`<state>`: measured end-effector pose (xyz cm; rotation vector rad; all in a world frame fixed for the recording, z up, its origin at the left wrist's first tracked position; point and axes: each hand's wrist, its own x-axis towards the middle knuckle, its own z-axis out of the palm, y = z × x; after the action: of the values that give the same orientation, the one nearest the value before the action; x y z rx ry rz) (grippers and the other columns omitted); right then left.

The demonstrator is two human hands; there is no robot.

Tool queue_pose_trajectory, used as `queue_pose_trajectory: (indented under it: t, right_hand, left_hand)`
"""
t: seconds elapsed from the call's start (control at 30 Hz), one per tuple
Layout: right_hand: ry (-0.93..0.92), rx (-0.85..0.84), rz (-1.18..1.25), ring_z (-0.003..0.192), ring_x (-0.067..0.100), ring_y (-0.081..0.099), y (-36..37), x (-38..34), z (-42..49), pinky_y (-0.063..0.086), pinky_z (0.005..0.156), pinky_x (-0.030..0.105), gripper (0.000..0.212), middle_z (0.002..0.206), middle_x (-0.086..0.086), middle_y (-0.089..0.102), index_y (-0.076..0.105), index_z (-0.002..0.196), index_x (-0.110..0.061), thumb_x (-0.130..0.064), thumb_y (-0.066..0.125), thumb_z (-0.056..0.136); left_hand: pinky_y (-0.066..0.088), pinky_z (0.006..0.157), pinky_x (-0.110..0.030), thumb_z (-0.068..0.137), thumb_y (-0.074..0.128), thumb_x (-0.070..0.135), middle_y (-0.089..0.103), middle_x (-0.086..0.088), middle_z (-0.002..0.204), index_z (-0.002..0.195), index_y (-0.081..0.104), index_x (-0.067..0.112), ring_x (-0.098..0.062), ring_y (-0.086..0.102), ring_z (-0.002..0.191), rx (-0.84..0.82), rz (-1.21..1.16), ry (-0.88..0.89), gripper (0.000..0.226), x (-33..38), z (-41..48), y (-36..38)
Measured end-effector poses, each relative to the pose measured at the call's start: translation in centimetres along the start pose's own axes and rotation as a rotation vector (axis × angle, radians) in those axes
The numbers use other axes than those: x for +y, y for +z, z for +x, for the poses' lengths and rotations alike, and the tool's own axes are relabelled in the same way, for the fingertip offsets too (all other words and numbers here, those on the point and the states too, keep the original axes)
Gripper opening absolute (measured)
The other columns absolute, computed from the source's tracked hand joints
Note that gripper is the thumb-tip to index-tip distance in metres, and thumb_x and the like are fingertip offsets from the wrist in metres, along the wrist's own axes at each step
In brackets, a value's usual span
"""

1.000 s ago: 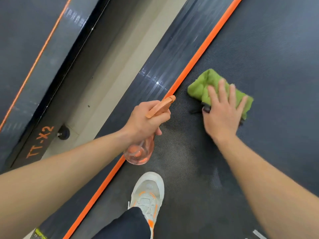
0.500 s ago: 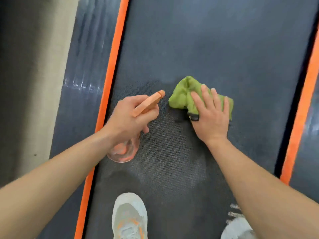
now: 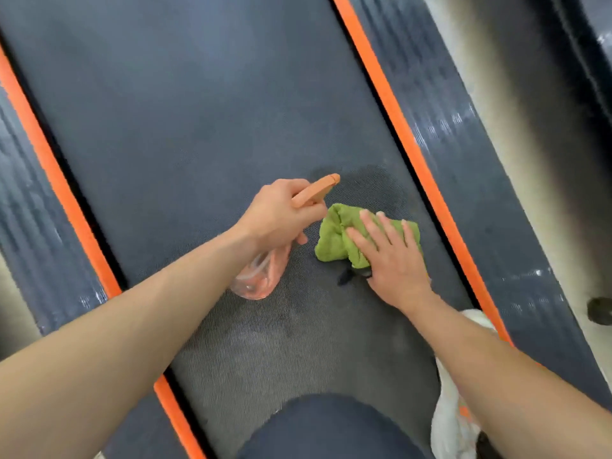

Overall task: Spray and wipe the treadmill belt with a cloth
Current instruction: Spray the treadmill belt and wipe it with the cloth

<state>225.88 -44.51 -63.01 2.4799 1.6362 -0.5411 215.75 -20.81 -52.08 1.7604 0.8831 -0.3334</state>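
Note:
The dark treadmill belt fills the view between two orange edge strips. My left hand grips a clear spray bottle with an orange nozzle that points up and to the right. My right hand lies flat, fingers spread, pressing a crumpled green cloth onto the belt just right of the bottle. A darker damp patch shows on the belt above the cloth.
Grey side rails run outside the orange strips, one on the left and one on the right. My knee in dark trousers is at the bottom. A white shoe sits on the belt under my right forearm. Pale floor lies beyond the right rail.
The view has swung to the right, so the belt now slants the other way. My right hand and the cloth have slid toward the belt's right edge; the bottle stays in my left hand.

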Motion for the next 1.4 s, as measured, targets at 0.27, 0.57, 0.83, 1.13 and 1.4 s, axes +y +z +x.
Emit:
queue_pose_trajectory:
  t: [0.27, 0.57, 0.83, 1.13, 1.4]
  right_hand:
    - [-0.129, -0.239, -0.018, 0.155, 0.030, -0.018, -1.9, 2.0, 1.0, -0.004, 0.124, 0.057, 0.093, 0.166, 0.001, -0.029, -0.017, 0.157, -0.041, -0.033, 0.054, 0.099]
    - [-0.064, -0.226, -0.002, 0.155, 0.030, -0.018, -2.6, 0.7, 0.4, 0.000, 0.124, 0.060, 0.093, 0.166, 0.001, -0.029, -0.015, 0.158, -0.040, -0.041, 0.056, 0.099]
    - [0.160, 0.009, 0.072, 0.155, 0.035, 0.016, 0.7, 1.4, -5.3, 0.023, 0.120, 0.061, 0.087, 0.171, 0.005, 0.011, 0.022, 0.160, -0.033, -0.046, 0.066, 0.086]
    - [0.143, 0.168, 0.073, 0.153, 0.036, 0.023, 5.1, 3.0, -11.3, 0.024, 0.118, 0.062, 0.077, 0.168, 0.009, 0.021, 0.033, 0.157, -0.028, -0.057, 0.044, 0.087]
    - [0.104, 0.321, 0.083, 0.146, 0.040, 0.035, 6.6, 3.5, -10.5, 0.026, 0.115, 0.064, 0.078, 0.162, 0.012, 0.035, 0.044, 0.151, -0.025, -0.057, 0.051, 0.080]
  left_hand:
    - [0.064, 0.078, -0.041, 0.089, 0.071, 0.029, 0.078, -0.007, 0.102, 0.095, 0.072, 0.017, -0.020, 0.076, 0.057, -0.062, 0.064, 0.013, 0.013, 1.6, -0.3, 0.7]
    - [0.065, 0.076, -0.046, 0.087, 0.073, 0.023, 0.072, -0.011, 0.092, 0.098, 0.069, 0.005, -0.021, 0.071, 0.051, 0.025, 0.082, -0.021, 0.021, 1.2, -3.5, -2.8]
    - [0.064, 0.077, -0.044, 0.078, 0.073, 0.028, 0.073, -0.014, 0.101, 0.097, 0.070, 0.002, -0.023, 0.071, 0.055, -0.084, -0.040, -0.105, 0.033, 1.5, -0.4, 3.2]
    - [0.056, 0.063, -0.026, 0.072, 0.069, 0.036, 0.077, -0.008, 0.096, 0.118, 0.074, 0.009, -0.019, 0.069, 0.049, -0.072, -0.048, -0.127, 0.054, 1.9, 1.8, 9.3]
    - [0.055, 0.061, -0.022, 0.085, 0.072, 0.028, 0.075, 0.000, 0.083, 0.094, 0.074, 0.006, -0.016, 0.070, 0.048, 0.078, -0.014, -0.140, 0.024, 0.9, 0.9, 10.7]
